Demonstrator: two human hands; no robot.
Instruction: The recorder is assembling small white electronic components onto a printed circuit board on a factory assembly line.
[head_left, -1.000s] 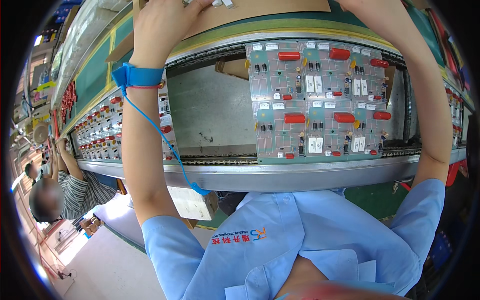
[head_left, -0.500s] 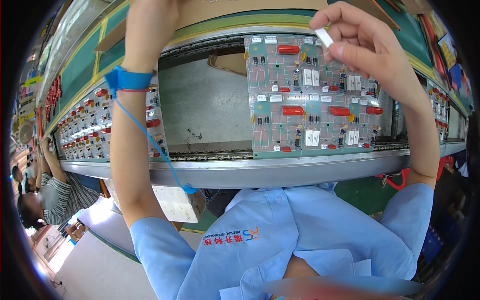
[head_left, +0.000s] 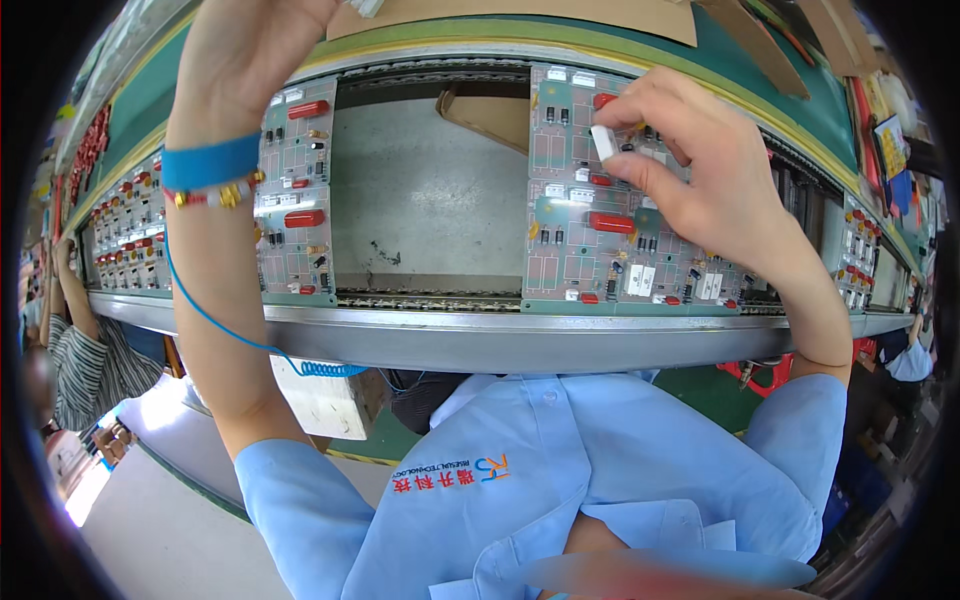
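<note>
My right hand pinches a white block-shaped cement resistor between thumb and fingers. It hovers over the far row of a green circuit board panel, covering part of it. Red capacitors, small black parts and paired white resistors stand on this panel. At the upper left, my left hand reaches toward the far side, with most of its fingers past the picture's edge. Small white pieces show beside its fingertips; whether it grips them is unclear. A blue wrist strap circles my left wrist.
Another board panel lies left of the rail gap, partly behind my left forearm. A metal rail runs along the near side. Cardboard lies at the far side. A coiled blue cord hangs by the rail. Another person's arm shows far left.
My right hand has brought the resistor left and down, closer over the board panel. My left hand has shifted left, and white pieces now show beside its fingertips.
</note>
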